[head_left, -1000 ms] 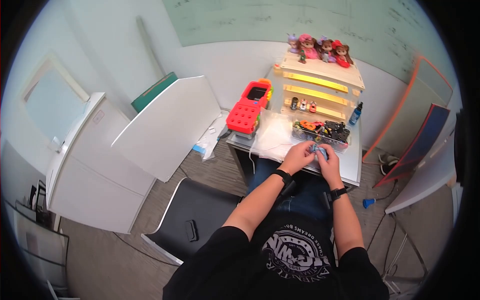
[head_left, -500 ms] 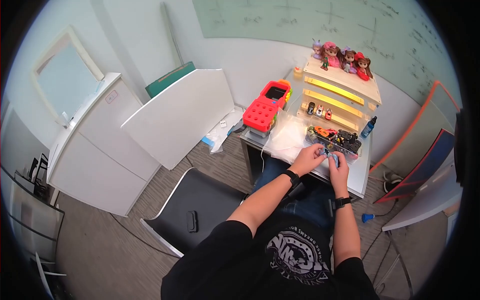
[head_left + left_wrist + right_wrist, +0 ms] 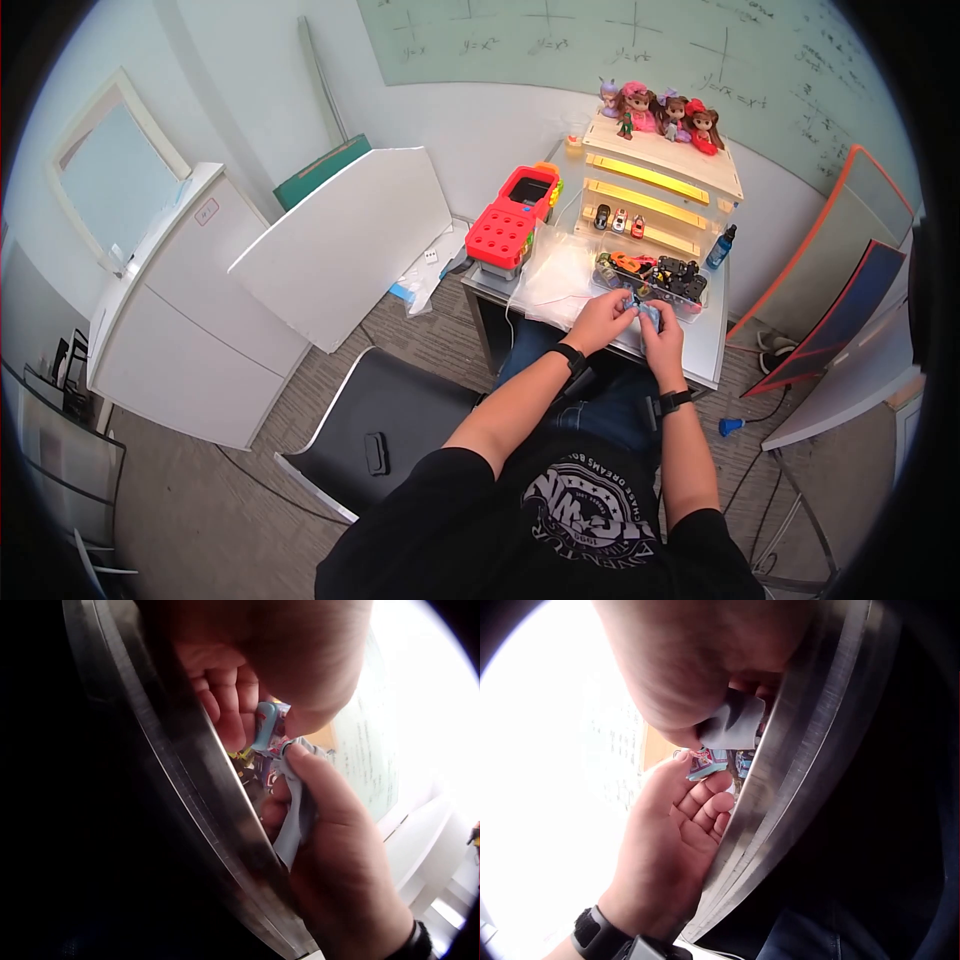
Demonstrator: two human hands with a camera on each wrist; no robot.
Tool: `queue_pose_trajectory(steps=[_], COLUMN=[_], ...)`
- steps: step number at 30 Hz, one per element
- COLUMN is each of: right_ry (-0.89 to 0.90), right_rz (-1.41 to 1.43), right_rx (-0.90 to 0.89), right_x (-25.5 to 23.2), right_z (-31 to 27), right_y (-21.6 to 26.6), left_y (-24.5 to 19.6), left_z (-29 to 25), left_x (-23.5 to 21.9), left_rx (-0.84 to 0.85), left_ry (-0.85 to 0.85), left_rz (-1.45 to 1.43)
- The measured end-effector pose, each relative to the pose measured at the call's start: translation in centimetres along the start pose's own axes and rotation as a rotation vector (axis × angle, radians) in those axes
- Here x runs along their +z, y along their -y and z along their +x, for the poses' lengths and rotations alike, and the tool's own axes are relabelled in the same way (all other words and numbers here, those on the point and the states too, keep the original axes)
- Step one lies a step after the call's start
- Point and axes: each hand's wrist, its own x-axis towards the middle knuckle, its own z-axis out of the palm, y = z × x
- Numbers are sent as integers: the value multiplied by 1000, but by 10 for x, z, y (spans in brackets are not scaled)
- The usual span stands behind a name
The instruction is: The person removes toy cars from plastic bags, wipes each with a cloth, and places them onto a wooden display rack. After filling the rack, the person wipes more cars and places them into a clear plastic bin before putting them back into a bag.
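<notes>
Both hands meet over the table's front edge, around a small blue printed packet (image 3: 650, 313). In the head view the left hand (image 3: 601, 320) pinches its left part and the right hand (image 3: 663, 342) grips its right part. The left wrist view has the left hand (image 3: 277, 656) holding a light-blue, colourfully printed piece (image 3: 265, 727), while the right hand (image 3: 341, 847) grips a grey-blue sheet-like piece (image 3: 290, 829). Seen from the right wrist, the grey piece (image 3: 735, 726) lies under the right hand (image 3: 697, 660); the left thumb and finger pinch the printed piece (image 3: 706, 765). Whether the pieces are joined, I cannot tell.
Behind the hands stands a clear bin (image 3: 652, 283) of toy parts. A wooden shelf (image 3: 665, 160) holds toy cars and dolls. Left are a plastic bag (image 3: 555, 270) and a red toy truck (image 3: 502, 235); a blue spray bottle (image 3: 721, 247) stands right.
The fingertips have moved slightly apart from their close clasp a second ago, and more of the packet shows between them. The head view has shifted; both hands still hold on.
</notes>
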Motion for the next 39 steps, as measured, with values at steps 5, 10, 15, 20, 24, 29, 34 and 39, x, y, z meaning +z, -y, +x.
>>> queue_pose_trajectory(steps=[5, 10, 15, 20, 24, 29, 34, 39], right_ry=[-22, -32, -7, 48, 101, -43, -27, -17], right_rz=[122, 150, 98, -24, -108, 155, -15, -11], right_rx=[-6, -25, 57, -22, -107, 37, -100, -99], right_x=[-3, -3, -4, -1, -2, -3, -2, -3], right_z=[3, 4, 2, 3, 0, 2, 2, -2], right_y=[-5, -4, 4, -2, -1, 3, -10, 4], left_y=[-1, -4, -12, 7, 12, -5, -6, 2], left_z=[0, 1, 2, 6, 9, 2, 1, 3], left_x=[-1, -4, -9, 1, 2, -2, -3, 3], left_rx=[-8, -4, -44, -42, -29, 2, 17, -8], left_ry=[91, 116, 136, 5, -40, 137, 174, 105], left_rz=[-63, -24, 36, -177, -127, 14, 83, 32])
